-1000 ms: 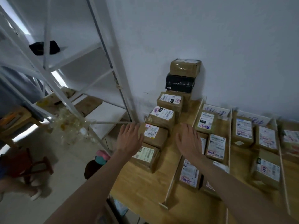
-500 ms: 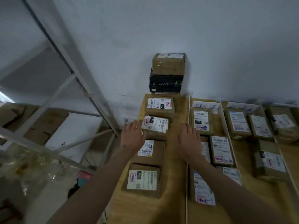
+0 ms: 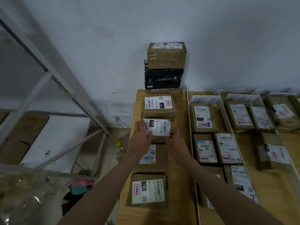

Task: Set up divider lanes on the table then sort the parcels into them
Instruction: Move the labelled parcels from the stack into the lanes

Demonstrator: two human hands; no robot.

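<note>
You are holding the parcel marked 070 (image 3: 156, 129) between both hands, in the column of boxes along the left edge of the wooden bench (image 3: 180, 159). Your left hand (image 3: 140, 140) is gripping its left side, with the fingers (image 3: 144, 127) curling up over the label, and your right hand (image 3: 176, 142) is gripping its right near corner. Whether the parcel is resting on the bench or lifted just off it, I cannot tell. Behind it the parcel marked 032 (image 3: 158, 105) is lying flat, and beyond that a brown box (image 3: 166, 55) is sitting on a black box (image 3: 164, 78) against the wall. Nearer you, a parcel (image 3: 152, 155) is lying partly under your forearms, and the parcel marked 15H (image 3: 148, 190) is sitting closest to the bench's near end. A white divider strip (image 3: 190, 127) is running from the wall toward you just to the right of your right arm. In the lane beyond it, labelled parcels are lying behind a handwritten sign (image 3: 204, 100); the parcel marked 010 (image 3: 203, 117) is at the front of that lane by the sign. Further right a second divider (image 3: 227, 117) is separating another lane of parcels. To the left of the bench a white metal rack (image 3: 53, 98) is standing.
</note>
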